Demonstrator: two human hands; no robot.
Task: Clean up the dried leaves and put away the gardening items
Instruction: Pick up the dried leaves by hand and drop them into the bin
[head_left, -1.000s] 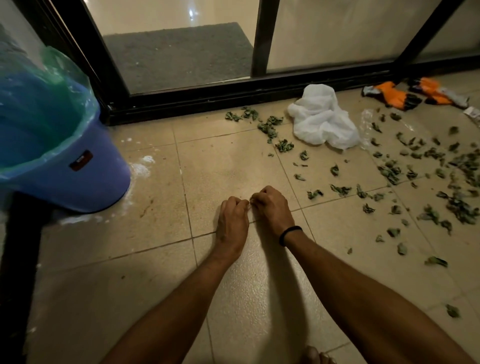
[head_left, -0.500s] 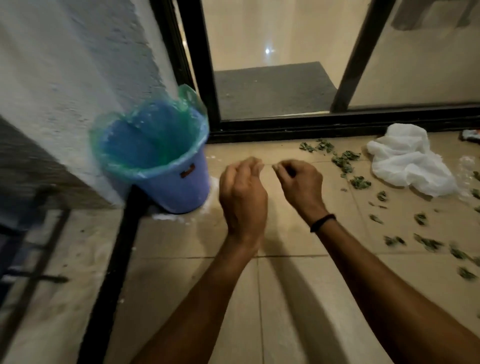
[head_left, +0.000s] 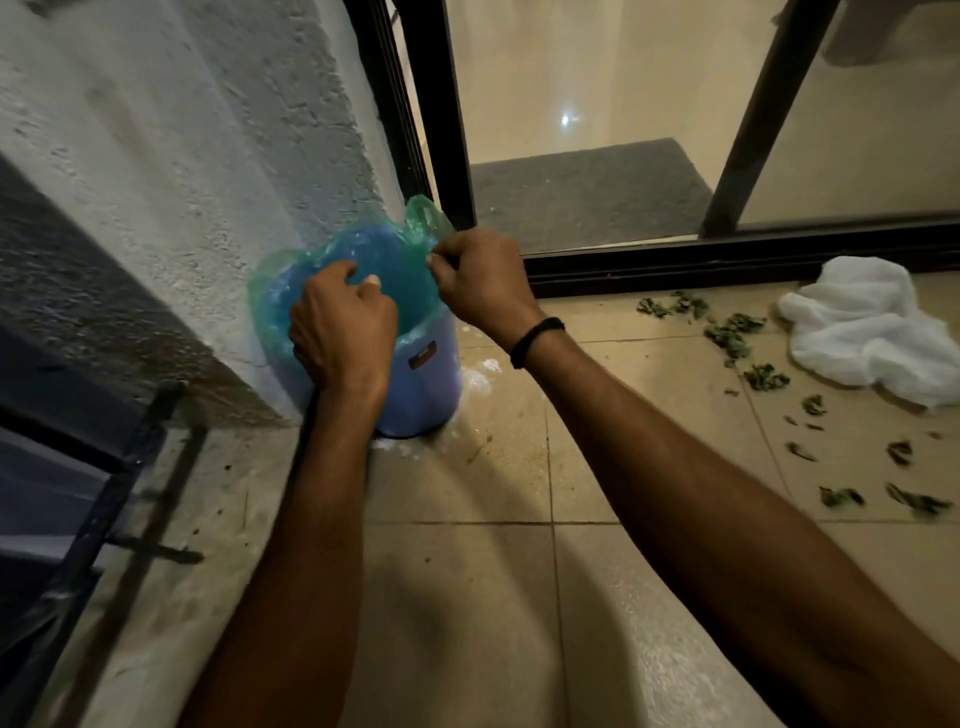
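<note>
A blue bin (head_left: 422, 387) with a green plastic liner (head_left: 387, 257) stands on the tiled floor against the wall corner. Both my hands hover over its mouth. My left hand (head_left: 340, 325) is above the opening with its fingers curled downward. At the bin's right rim, my right hand (head_left: 480, 280) has its fingertips bunched in a pinch. The small leaf bits they carry are hidden inside the fingers. Dried leaves (head_left: 730, 332) lie scattered on the tiles to the right.
A crumpled white cloth (head_left: 872, 327) lies beside the leaves near the black sliding-door track (head_left: 727, 260). A rough white wall (head_left: 182, 182) rises at left, with a dark metal railing (head_left: 104, 509) below it. A grey mat (head_left: 587, 187) lies behind the glass.
Both hands lifted from the floor, where they pinched up leaf bits, and swung left to the bin. My view turned left with them; the orange gloves left the frame.
</note>
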